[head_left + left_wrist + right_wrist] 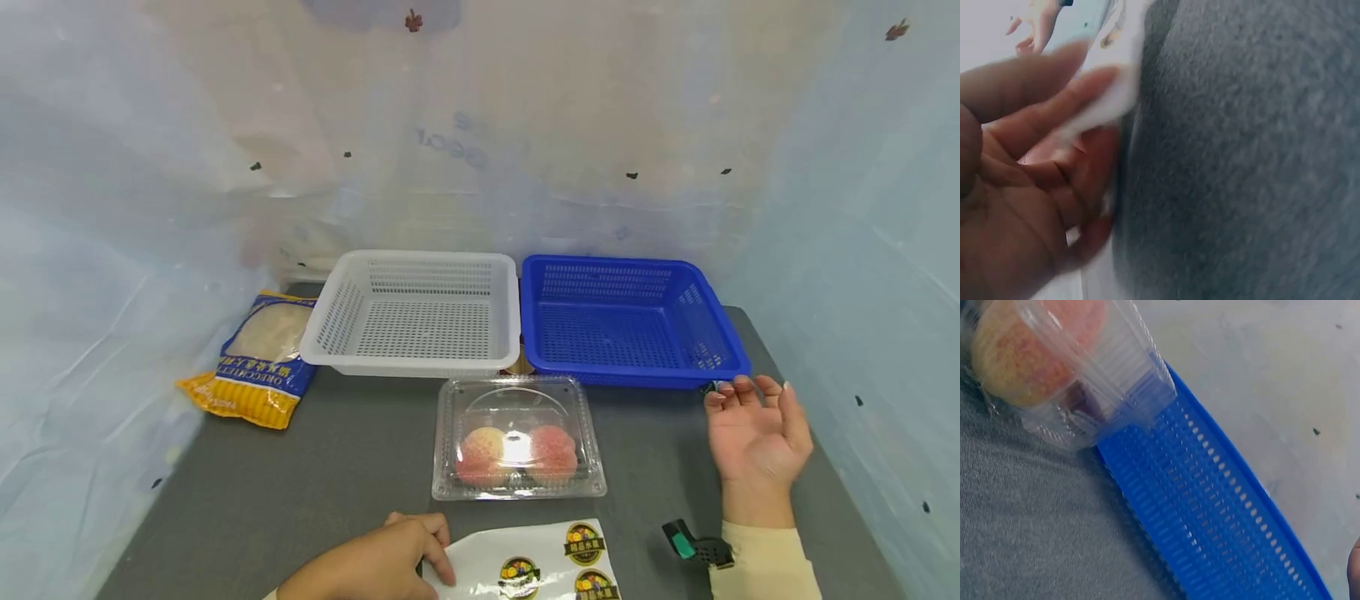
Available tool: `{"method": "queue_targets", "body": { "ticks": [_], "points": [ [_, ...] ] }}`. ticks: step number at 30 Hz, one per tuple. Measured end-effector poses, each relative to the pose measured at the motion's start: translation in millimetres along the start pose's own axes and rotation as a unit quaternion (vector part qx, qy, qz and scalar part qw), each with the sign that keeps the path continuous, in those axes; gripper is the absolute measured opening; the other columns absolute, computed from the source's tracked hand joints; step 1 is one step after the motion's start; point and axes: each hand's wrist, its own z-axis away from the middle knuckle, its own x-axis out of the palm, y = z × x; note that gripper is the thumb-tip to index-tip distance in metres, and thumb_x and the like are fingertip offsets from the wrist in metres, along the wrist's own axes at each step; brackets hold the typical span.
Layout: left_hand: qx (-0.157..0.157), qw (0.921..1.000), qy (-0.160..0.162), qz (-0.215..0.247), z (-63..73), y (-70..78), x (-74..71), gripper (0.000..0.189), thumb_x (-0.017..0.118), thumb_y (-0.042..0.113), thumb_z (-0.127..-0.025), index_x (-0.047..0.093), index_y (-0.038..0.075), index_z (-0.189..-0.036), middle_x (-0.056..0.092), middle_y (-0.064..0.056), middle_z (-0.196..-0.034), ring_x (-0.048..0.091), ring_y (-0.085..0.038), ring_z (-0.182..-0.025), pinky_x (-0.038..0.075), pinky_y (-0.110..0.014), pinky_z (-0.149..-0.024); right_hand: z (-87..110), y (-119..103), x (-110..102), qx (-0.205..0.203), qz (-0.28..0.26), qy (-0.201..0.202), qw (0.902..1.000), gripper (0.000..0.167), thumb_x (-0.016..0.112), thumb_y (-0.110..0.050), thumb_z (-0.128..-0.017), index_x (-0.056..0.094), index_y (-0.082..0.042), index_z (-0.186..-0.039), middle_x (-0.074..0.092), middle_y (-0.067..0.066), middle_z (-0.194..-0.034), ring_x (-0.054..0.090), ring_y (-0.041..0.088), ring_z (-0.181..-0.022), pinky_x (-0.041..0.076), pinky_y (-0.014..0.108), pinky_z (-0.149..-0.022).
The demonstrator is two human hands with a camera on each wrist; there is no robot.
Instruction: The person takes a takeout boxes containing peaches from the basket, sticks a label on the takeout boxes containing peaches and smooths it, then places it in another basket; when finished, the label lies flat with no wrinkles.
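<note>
At the front of the table, my left hand [382,562] pinches the left edge of a white sheet of round fruit stickers [543,558]. In the left wrist view, the thumb and fingers of my left hand [1041,150] close on the pale sheet [1107,103]. My right hand [757,433] is held palm up with loosely bent fingers, its fingertips close to the front right corner of the blue basket [637,372]. Nothing shows in that palm. Between the hands sits a closed clear plastic box [517,492] with peaches [483,457] inside.
A white basket [412,364] stands left of the blue one at the back. Left of it lies a blue and yellow pasta bag [262,362]. A small round object [520,364] shows between the baskets. Plastic sheeting [877,250] walls the grey table [330,475].
</note>
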Motion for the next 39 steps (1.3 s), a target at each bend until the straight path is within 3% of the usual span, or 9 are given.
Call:
{"method": "queue_targets", "body": {
  "ticks": [4, 9, 14, 18, 22, 28, 32, 35, 39],
  "points": [
    [0.1, 0.9937, -0.011, 0.048, -7.1, -1.4, 2.1, 0.022, 0.078, -0.007, -0.09, 0.088, 0.012, -0.097, 0.063, 0.02, -0.094, 0.056, 0.005, -0.082, 0.055, -0.02, -0.073, 0.9, 8.3, 10.0, 0.025, 0.023, -0.053, 0.998, 0.036, 0.043, -0.017, -0.114, 0.065, 0.011, -0.11, 0.065, 0.028, -0.106, 0.062, 0.042, -0.095, 0.053, 0.05, -0.079],
    [0.142, 0.9873, 0.01, 0.07, -8.8, 10.6, -0.6, 0.026, 0.073, -0.011, -0.095, 0.088, 0.009, -0.101, 0.072, 0.016, -0.098, 0.059, 0.005, -0.088, 0.056, -0.022, -0.078, 1.9, 17.7, 19.4, 0.052, 0.055, -0.125, 0.9893, 0.043, 0.032, -0.015, -0.116, 0.065, 0.012, -0.111, 0.066, 0.028, -0.109, 0.062, 0.041, -0.1, 0.052, 0.049, -0.084],
    [0.17, 0.9751, 0.093, 0.108, -10.7, 23.4, -9.8, 0.033, 0.068, -0.014, -0.097, 0.088, 0.009, -0.11, 0.071, 0.006, -0.102, 0.062, -0.002, -0.09, 0.057, -0.024, -0.074, 0.2, 28.0, 26.9, 0.062, 0.102, -0.182, 0.9761, 0.046, 0.024, -0.011, -0.116, 0.063, 0.013, -0.111, 0.067, 0.029, -0.109, 0.063, 0.041, -0.101, 0.053, 0.049, -0.087],
    [0.188, 0.958, 0.177, 0.123, -12.8, 29.2, -21.4, 0.033, 0.065, -0.013, -0.1, 0.087, 0.008, -0.113, 0.072, -0.007, -0.128, 0.068, -0.016, -0.107, 0.062, -0.033, -0.078, -1.9, 36.4, 33.7, 0.063, 0.137, -0.223, 0.9631, 0.046, 0.021, -0.007, -0.114, 0.061, 0.016, -0.114, 0.067, 0.029, -0.11, 0.064, 0.041, -0.103, 0.053, 0.049, -0.09],
    [0.188, 0.9446, 0.241, 0.119, -18.0, 32.0, -37.2, 0.033, 0.066, -0.012, -0.101, 0.086, 0.01, -0.115, 0.069, -0.01, -0.132, 0.068, -0.021, -0.104, 0.061, -0.034, -0.075, -2.9, 46.2, 41.2, 0.063, 0.166, -0.275, 0.9449, 0.044, 0.019, -0.002, -0.112, 0.057, 0.018, -0.119, 0.065, 0.03, -0.114, 0.063, 0.041, -0.106, 0.053, 0.047, -0.093],
    [0.166, 0.9319, 0.304, 0.108, -31.3, 31.5, -61.9, 0.025, 0.076, -0.002, -0.1, 0.085, 0.011, -0.118, 0.062, -0.007, -0.104, 0.057, -0.017, -0.078, 0.051, -0.027, -0.062, -3.6, 62.3, 49.5, 0.065, 0.224, -0.325, 0.9165, 0.039, 0.02, 0.006, -0.11, 0.056, 0.016, -0.121, 0.064, 0.027, -0.117, 0.062, 0.037, -0.106, 0.053, 0.044, -0.092],
    [0.162, 0.9238, 0.322, 0.129, -40.3, 30.9, -74.0, 0.03, 0.077, -0.004, -0.099, 0.082, 0.007, -0.126, 0.068, -0.01, -0.12, 0.066, -0.019, -0.093, 0.057, -0.026, -0.073, -3.7, 71.9, 53.7, 0.068, 0.273, -0.337, 0.8985, 0.034, 0.026, 0.012, -0.109, 0.058, 0.015, -0.12, 0.064, 0.023, -0.115, 0.062, 0.034, -0.104, 0.054, 0.04, -0.089],
    [0.158, 0.9183, 0.327, 0.158, -47.9, 31.9, -80.5, 0.035, 0.075, -0.007, -0.099, 0.078, 0.003, -0.132, 0.066, -0.012, -0.144, 0.069, -0.027, -0.114, 0.061, -0.031, -0.085, -3.5, 78.2, 56.9, 0.068, 0.316, -0.342, 0.8823, 0.027, 0.035, 0.012, -0.109, 0.059, 0.014, -0.121, 0.065, 0.021, -0.114, 0.062, 0.032, -0.103, 0.055, 0.038, -0.088],
    [0.154, 0.9126, 0.338, 0.171, -60.9, 36.0, -89.4, 0.037, 0.073, -0.006, -0.101, 0.076, 0.004, -0.136, 0.064, -0.011, -0.148, 0.068, -0.03, -0.116, 0.061, -0.033, -0.085, -3.6, 86.9, 61.7, 0.066, 0.374, -0.355, 0.8543, 0.024, 0.042, 0.013, -0.108, 0.058, 0.015, -0.126, 0.066, 0.02, -0.118, 0.063, 0.031, -0.108, 0.056, 0.036, -0.09]
  ]
}}
